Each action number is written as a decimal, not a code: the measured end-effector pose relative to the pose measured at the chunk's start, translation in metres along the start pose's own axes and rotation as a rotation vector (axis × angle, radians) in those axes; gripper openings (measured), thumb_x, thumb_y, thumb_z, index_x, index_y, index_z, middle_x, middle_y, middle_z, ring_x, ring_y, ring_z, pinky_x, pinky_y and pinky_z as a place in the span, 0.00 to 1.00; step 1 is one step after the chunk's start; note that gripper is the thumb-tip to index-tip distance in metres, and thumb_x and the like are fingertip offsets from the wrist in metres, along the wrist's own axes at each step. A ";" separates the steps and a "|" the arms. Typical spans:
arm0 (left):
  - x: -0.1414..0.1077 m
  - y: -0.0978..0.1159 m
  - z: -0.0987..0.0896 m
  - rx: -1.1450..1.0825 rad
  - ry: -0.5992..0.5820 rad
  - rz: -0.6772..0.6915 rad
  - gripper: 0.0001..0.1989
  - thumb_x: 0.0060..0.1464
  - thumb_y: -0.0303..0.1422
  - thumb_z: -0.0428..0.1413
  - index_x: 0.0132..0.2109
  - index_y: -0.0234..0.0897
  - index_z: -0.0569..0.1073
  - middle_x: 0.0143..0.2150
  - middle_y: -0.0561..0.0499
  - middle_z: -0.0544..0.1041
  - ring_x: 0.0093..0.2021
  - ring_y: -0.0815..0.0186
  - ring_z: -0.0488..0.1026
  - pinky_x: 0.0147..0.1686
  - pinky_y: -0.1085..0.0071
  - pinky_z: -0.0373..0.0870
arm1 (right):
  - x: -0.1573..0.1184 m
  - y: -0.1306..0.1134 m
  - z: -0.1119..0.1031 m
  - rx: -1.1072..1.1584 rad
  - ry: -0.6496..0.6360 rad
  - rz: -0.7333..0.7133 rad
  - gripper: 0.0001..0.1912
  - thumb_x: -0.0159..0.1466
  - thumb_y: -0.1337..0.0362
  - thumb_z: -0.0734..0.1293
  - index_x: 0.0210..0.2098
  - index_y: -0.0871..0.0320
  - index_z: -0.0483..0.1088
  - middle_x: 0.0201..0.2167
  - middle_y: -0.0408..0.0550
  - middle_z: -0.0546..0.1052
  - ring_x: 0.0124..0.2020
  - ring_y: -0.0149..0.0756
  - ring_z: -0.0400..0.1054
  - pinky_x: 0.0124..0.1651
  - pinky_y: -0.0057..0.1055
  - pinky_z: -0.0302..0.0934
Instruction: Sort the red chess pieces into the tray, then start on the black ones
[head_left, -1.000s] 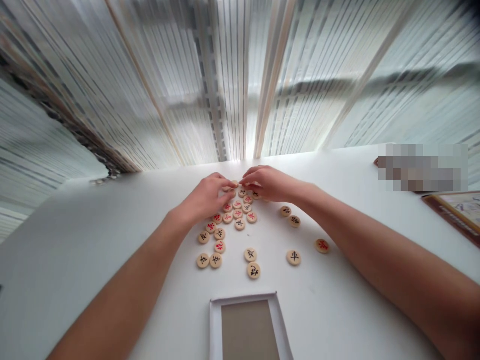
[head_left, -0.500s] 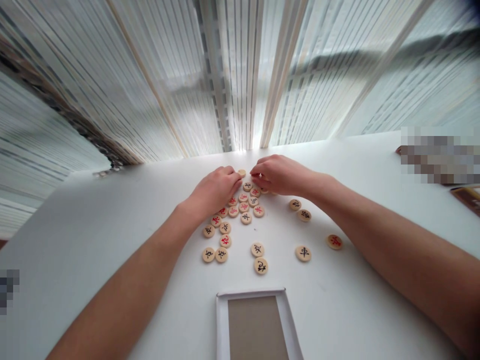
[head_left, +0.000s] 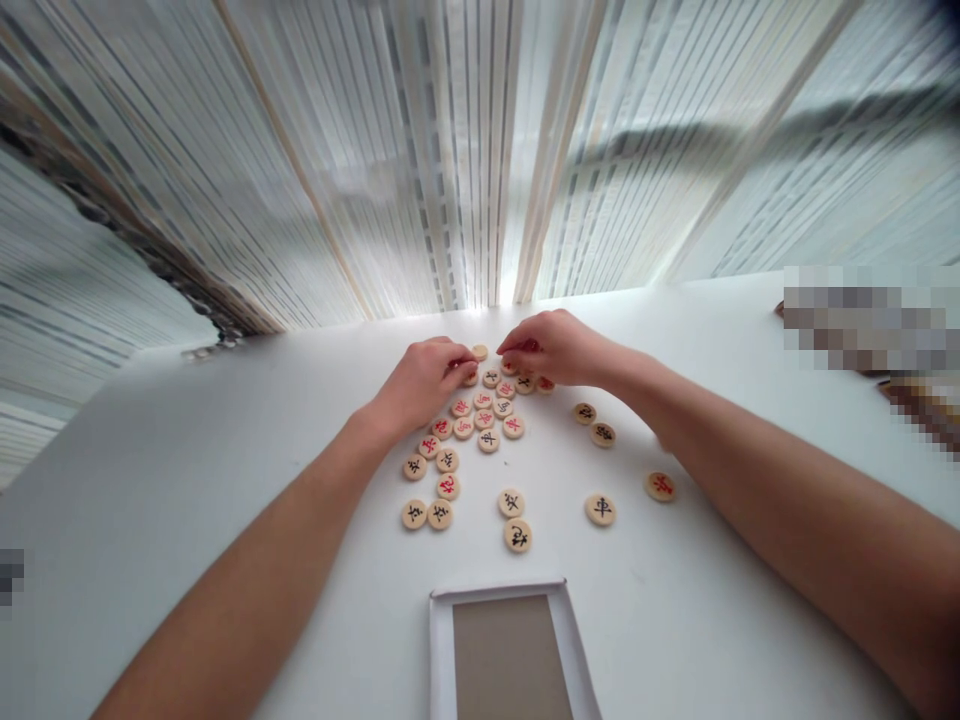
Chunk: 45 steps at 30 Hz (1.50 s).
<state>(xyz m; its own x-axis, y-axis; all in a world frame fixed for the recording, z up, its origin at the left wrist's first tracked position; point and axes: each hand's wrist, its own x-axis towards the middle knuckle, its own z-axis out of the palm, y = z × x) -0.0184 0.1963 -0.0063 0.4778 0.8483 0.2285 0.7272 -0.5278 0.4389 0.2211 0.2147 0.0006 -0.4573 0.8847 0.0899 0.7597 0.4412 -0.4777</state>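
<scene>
Round wooden pieces with red or black characters lie on a white table, several of them clustered in the middle. My left hand point(head_left: 435, 378) is at the cluster's far left, its fingertips closed at a red-marked piece point(head_left: 471, 376). Just beyond those fingertips lies a blank-faced piece point(head_left: 480, 353). At the far right of the cluster is my right hand point(head_left: 559, 345), thumb and finger curled above a partly covered red piece point(head_left: 509, 368); whether they grip anything is hidden. Below its palm lie a black-marked piece point(head_left: 523, 384) and a red one point(head_left: 546, 385).
An open shallow white box point(head_left: 442, 655) with a grey-brown inside stands at the near edge. Scattered pieces lie nearer, among them a black-marked one point(head_left: 600, 510) and a red one point(head_left: 660, 487). Striped blinds point(head_left: 360, 200) rise behind the table point(head_left: 187, 500). Blurred objects sit at right.
My left hand has drawn slightly left and lower, uncovering the red-marked piece at its fingertips. My right hand has lifted a little, showing pieces beneath it. The view has shifted slightly.
</scene>
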 end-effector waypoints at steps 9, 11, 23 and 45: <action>-0.004 -0.009 -0.031 0.025 -0.131 -0.066 0.11 0.62 0.37 0.62 0.48 0.40 0.85 0.46 0.43 0.85 0.44 0.55 0.83 0.44 0.61 0.79 | -0.008 0.006 -0.031 -0.008 -0.079 0.062 0.11 0.65 0.67 0.75 0.46 0.53 0.87 0.38 0.49 0.87 0.39 0.44 0.80 0.42 0.39 0.72; -0.005 -0.009 -0.035 0.029 -0.162 -0.061 0.12 0.60 0.38 0.64 0.47 0.40 0.86 0.46 0.43 0.85 0.44 0.55 0.83 0.43 0.61 0.80 | -0.009 0.008 -0.033 -0.009 -0.107 0.062 0.10 0.64 0.65 0.76 0.45 0.53 0.87 0.36 0.48 0.86 0.38 0.43 0.80 0.41 0.38 0.72; -0.005 -0.009 -0.024 0.029 -0.175 0.028 0.16 0.65 0.45 0.62 0.52 0.42 0.85 0.53 0.43 0.80 0.46 0.56 0.81 0.48 0.59 0.78 | -0.011 -0.008 -0.031 -0.034 -0.007 -0.007 0.11 0.70 0.63 0.70 0.45 0.55 0.86 0.39 0.49 0.86 0.40 0.41 0.79 0.45 0.37 0.69; -0.052 0.076 -0.039 0.017 0.460 0.308 0.04 0.61 0.33 0.65 0.41 0.37 0.80 0.37 0.49 0.86 0.38 0.61 0.82 0.42 0.65 0.79 | -0.079 -0.075 -0.031 0.895 0.020 0.037 0.23 0.62 0.46 0.80 0.39 0.61 0.83 0.34 0.53 0.86 0.32 0.36 0.79 0.34 0.31 0.74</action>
<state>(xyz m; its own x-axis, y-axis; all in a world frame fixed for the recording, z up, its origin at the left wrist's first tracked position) -0.0074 0.1134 0.0495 0.4082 0.5837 0.7019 0.5975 -0.7521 0.2780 0.2147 0.1167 0.0563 -0.4255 0.9020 0.0724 0.1251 0.1379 -0.9825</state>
